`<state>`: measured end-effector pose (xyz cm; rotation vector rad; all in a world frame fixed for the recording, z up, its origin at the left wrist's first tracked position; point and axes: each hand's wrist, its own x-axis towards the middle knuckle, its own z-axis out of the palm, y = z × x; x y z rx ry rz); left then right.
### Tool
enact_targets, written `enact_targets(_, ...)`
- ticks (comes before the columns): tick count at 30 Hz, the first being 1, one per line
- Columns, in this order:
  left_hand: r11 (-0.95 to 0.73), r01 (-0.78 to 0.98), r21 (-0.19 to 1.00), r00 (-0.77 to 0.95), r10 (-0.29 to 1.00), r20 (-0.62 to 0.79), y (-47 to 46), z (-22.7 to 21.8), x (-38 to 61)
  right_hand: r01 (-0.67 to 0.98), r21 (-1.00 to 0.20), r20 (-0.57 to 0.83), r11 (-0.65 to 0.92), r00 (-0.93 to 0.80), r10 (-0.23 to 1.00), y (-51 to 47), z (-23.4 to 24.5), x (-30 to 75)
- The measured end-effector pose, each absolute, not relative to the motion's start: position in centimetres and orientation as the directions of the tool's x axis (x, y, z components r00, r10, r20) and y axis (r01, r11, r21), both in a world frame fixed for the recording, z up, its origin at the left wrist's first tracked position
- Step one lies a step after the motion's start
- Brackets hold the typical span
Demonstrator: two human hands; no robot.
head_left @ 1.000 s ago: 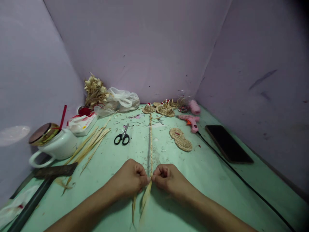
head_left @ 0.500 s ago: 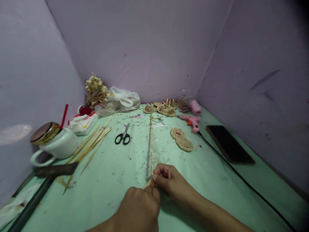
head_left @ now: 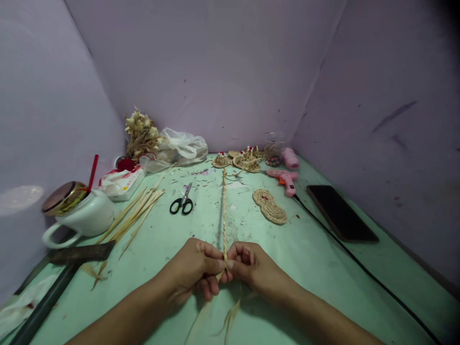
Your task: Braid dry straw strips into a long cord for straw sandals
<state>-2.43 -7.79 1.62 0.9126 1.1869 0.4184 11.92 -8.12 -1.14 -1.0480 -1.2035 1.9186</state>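
Note:
A long thin straw braid (head_left: 224, 206) runs straight up the middle of the green table (head_left: 165, 254) towards the far wall. My left hand (head_left: 196, 270) and my right hand (head_left: 247, 266) meet at its near end, both closed in a pinch on the braid's loose strands. The unbraided strand ends (head_left: 230, 316) trail below the hands towards me. Fingers of both hands touch each other at the braid.
Black scissors (head_left: 182, 203) lie left of the braid, loose straw strips (head_left: 138, 213) beyond them. A white mug with gold lid (head_left: 77, 211) and a dark hammer-like tool (head_left: 72, 261) sit far left. A woven oval (head_left: 269, 206), pink glue gun (head_left: 285, 180), its black cord (head_left: 359, 268) and a phone (head_left: 339, 213) lie right.
My left hand dropped low over the strands half a second ago and has come back up beside the right hand. The loose ends now splay more to the right.

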Motion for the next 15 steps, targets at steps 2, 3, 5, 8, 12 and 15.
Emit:
enact_targets(2,0.596,0.162,0.786,0.310,0.726,-0.614,-7.9,1.3,-2.3,-0.037,-0.942,-0.279,-0.335,-0.473,0.836,-8.1,-1.3,12.0)
enact_targets(3,0.600,0.173,0.781,0.286,0.728,-0.623,-7.9,1.2,-2.2,0.019,-0.955,-0.271,-0.295,-0.457,0.847,-8.2,-1.3,12.2)
enact_targets(5,0.600,0.219,0.770,0.251,0.728,-0.638,-7.9,1.2,-2.1,0.164,-0.971,-0.227,-0.173,-0.418,0.880,-8.3,-1.5,12.4)
enact_targets(8,0.548,0.317,0.774,0.226,0.749,-0.623,-7.8,1.0,-1.9,0.374,-0.926,-0.112,0.048,-0.394,0.912,-8.6,-1.6,12.9)
enact_targets(12,0.342,0.378,0.860,0.218,0.870,-0.442,-8.0,0.0,-1.7,0.515,-0.841,-0.097,0.166,-0.445,0.890,-8.7,-1.1,13.5)
enact_targets(15,0.269,0.376,0.887,0.249,0.893,-0.376,-8.3,-0.5,-1.8,0.547,-0.830,-0.175,0.107,-0.438,0.882,-8.5,-0.3,14.1)
